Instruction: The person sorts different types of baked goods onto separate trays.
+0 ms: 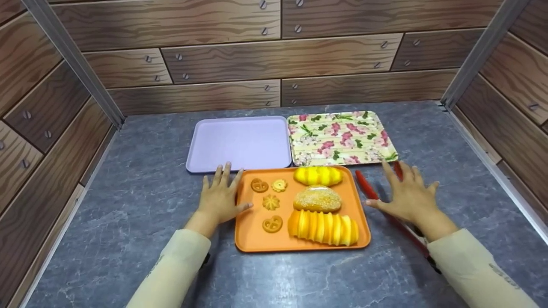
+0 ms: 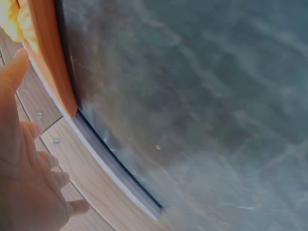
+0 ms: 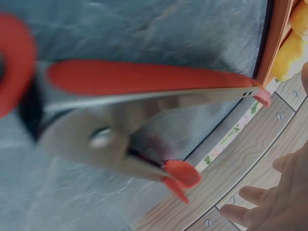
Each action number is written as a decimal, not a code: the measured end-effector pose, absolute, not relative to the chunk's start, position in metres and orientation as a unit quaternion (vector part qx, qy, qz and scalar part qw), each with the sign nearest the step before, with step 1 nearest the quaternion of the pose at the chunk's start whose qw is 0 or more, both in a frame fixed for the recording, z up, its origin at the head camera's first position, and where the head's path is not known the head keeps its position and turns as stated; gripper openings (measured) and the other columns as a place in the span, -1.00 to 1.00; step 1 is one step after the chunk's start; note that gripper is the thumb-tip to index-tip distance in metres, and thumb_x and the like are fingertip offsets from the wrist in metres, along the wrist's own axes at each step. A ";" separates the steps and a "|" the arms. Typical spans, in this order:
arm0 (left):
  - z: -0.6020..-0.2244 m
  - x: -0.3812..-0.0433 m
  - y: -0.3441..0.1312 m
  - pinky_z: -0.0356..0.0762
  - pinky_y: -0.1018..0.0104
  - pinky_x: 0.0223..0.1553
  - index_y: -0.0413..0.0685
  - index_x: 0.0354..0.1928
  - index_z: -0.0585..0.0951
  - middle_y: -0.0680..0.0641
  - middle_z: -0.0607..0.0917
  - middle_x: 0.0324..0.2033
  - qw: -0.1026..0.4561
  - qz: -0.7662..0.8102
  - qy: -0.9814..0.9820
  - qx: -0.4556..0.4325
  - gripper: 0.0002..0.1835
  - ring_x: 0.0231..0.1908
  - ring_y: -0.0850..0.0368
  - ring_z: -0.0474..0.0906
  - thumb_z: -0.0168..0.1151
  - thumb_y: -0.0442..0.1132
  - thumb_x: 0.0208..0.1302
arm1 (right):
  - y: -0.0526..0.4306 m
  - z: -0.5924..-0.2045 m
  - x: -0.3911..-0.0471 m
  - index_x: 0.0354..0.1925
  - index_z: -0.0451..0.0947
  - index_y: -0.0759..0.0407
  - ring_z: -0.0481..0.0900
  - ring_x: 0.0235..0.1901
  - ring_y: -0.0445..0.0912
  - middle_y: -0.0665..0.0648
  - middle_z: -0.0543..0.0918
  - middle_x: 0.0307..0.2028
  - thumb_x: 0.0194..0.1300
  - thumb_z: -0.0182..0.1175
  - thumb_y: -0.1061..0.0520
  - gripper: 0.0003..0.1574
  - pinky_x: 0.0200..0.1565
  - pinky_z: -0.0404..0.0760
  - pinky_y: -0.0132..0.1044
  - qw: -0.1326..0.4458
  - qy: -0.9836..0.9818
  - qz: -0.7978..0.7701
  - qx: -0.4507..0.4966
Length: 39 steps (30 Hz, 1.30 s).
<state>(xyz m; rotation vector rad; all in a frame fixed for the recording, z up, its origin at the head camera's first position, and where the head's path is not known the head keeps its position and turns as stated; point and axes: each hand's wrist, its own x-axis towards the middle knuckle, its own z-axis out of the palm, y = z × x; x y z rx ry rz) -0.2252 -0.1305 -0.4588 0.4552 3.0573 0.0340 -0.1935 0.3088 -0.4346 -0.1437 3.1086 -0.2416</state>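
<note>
My left hand, fingers spread, is over the left edge of an orange tray, its thumb reaching across the rim. On that tray lie two pretzel-shaped cookies, a round cookie, a flower-shaped cookie, and three breads: a yellow striped roll, a seeded bun and a long ridged loaf. My right hand is spread to the right of the tray, above red-handled metal tongs with their arms apart; it partly hides them in the head view.
Behind the orange tray are a lilac tray at left and a flower-print tray at right, side by side. All lie on a grey marbled tabletop. Wood-patterned walls enclose the back and sides.
</note>
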 end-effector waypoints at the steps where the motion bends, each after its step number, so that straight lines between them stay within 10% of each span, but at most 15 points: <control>1: -0.459 -0.224 -0.131 -0.16 -0.28 0.31 0.12 0.51 -0.03 -0.22 -0.16 0.47 0.025 0.013 0.988 0.149 0.01 0.43 -0.19 -0.25 0.03 0.44 0.15 | 0.311 -0.435 -0.192 0.52 -0.30 0.03 -0.17 0.26 0.58 0.57 -0.12 0.35 -0.02 0.06 -0.66 0.45 -0.08 -0.28 0.68 0.011 0.996 -0.079 -0.044; 39: -0.473 -0.206 -0.141 -0.10 -0.14 0.35 -0.09 0.49 0.02 -0.17 0.01 0.45 0.077 0.081 0.976 0.185 -0.02 0.43 -0.08 -0.15 0.06 0.34 0.23 | 0.343 -0.455 -0.164 0.35 -0.32 0.65 0.23 -0.01 0.62 0.82 0.11 0.07 -0.20 0.16 -0.69 0.79 -0.19 0.38 0.45 0.082 0.989 -0.119 0.015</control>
